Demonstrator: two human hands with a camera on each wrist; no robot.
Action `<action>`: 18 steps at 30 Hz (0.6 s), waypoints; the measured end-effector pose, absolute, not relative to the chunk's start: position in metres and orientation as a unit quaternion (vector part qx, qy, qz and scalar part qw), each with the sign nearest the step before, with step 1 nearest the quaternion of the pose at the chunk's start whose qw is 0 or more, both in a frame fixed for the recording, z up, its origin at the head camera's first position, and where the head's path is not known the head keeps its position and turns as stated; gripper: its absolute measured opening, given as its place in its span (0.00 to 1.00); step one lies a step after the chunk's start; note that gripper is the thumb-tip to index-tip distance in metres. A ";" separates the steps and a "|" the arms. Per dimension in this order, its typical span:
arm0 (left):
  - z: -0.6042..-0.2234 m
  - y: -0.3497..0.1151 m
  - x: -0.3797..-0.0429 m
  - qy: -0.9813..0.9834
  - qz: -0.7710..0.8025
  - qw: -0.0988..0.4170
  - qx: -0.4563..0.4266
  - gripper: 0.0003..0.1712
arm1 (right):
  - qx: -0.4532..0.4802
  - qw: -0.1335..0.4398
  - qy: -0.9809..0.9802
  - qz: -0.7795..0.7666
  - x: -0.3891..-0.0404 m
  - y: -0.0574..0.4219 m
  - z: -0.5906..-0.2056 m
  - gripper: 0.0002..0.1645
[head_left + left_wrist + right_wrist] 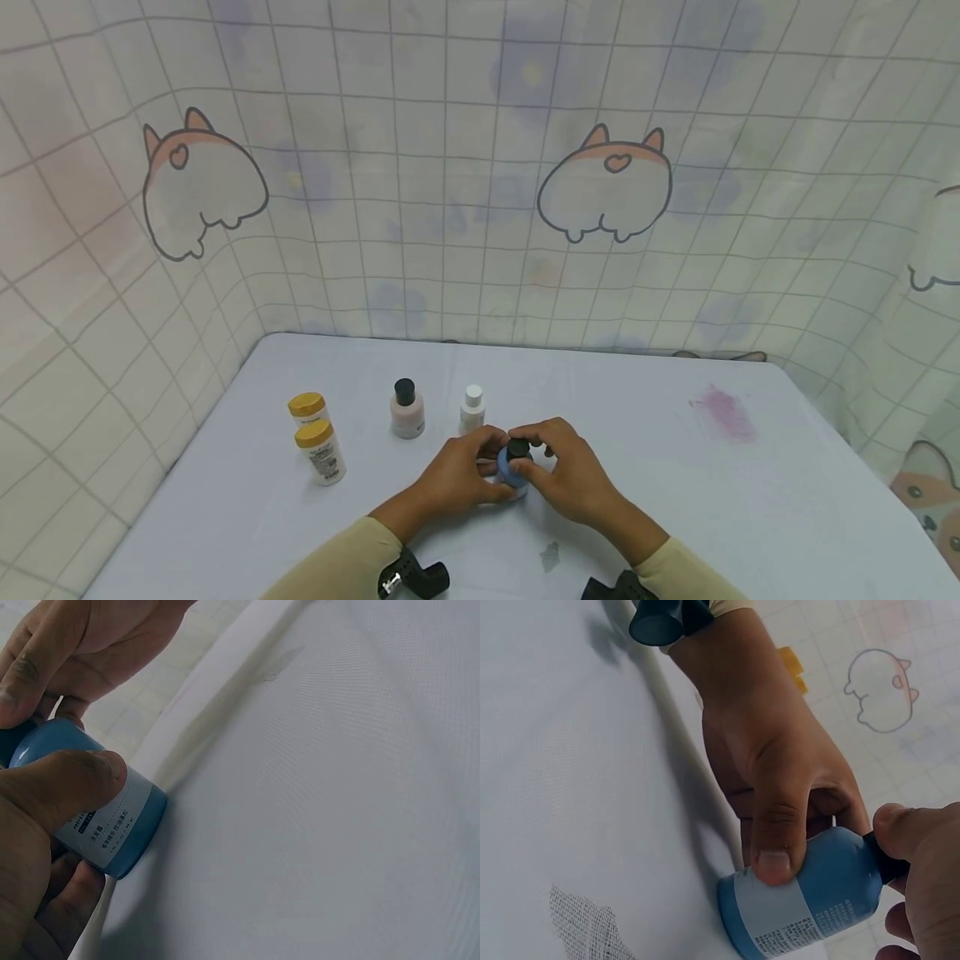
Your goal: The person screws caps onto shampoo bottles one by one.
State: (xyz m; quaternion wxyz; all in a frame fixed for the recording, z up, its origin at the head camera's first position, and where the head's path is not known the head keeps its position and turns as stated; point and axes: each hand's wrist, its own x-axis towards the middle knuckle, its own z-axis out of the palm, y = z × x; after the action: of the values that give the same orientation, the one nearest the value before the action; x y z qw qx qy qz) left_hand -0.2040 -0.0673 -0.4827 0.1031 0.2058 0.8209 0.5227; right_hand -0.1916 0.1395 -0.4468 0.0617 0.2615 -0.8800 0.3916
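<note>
A small blue bottle (840,881) with a pale printed label and a black cap (517,449) stands on the table between both hands. My left hand (461,473) grips the bottle's body, its thumb lying across the label in the left wrist view. With thumb and fingers, my right hand (573,475) pinches the black cap at the top. In the right wrist view the cap is partly covered by the right thumb (915,832). The bottle's base touches the white cloth.
Behind the hands stand a white-capped bottle (472,408) and a pale pink bottle (407,415) with a black cap. Two white bottles with yellow lids, one nearer (324,458) and one farther (307,407), are at left. A pink stain (725,414) marks the white tabletop (750,517) at right.
</note>
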 end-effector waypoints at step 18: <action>-0.481 -0.065 -0.203 0.813 0.534 0.092 0.211 0.32 | 0.265 0.072 -0.869 0.412 -0.190 0.140 -0.452 0.28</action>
State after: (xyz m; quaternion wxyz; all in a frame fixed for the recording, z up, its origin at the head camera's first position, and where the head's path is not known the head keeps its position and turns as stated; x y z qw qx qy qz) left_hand -0.2034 -0.0650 -0.4809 0.0919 0.2114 0.8132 0.5343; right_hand -0.1900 0.1403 -0.4524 0.0717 0.2650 -0.8689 0.4120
